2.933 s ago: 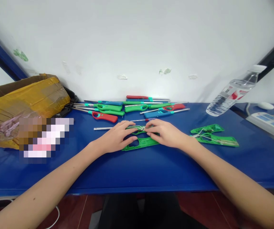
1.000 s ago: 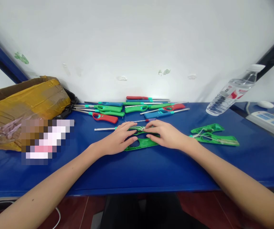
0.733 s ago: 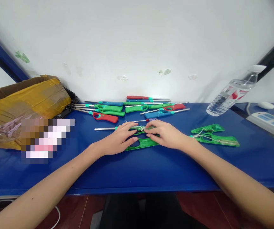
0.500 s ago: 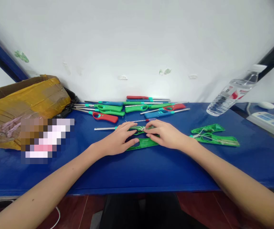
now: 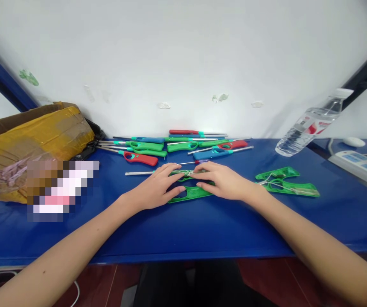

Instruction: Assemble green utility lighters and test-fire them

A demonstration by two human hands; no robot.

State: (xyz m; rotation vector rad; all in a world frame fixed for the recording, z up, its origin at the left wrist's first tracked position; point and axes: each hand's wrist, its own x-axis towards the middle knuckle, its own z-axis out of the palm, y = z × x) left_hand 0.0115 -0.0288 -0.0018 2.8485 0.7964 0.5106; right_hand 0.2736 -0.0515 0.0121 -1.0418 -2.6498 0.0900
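Note:
An opened green lighter point(image 5: 188, 174) with a metal tube pointing left lies under both hands, its inner parts showing. My left hand point(image 5: 158, 186) rests on its left part, fingers apart, the thumb near an empty green shell half point(image 5: 193, 192) in front. At the right part, my right hand point(image 5: 224, 181) has its fingertips on the small inner parts; what they pinch is too small to name. Just behind the hands lies a thin screwdriver point(image 5: 196, 162). Another opened green lighter point(image 5: 290, 186) with wires showing is to the right.
Several red, green and blue lighters point(image 5: 148, 146) lie along the wall. A taped box point(image 5: 42, 136) stands at the left, a water bottle point(image 5: 311, 123) leans at the right, near a power strip point(image 5: 359, 164) and a white mouse point(image 5: 353, 141).
The view has shifted very slightly. My right fingertips have moved a little on the inner parts; my left hand stays nearly in place.

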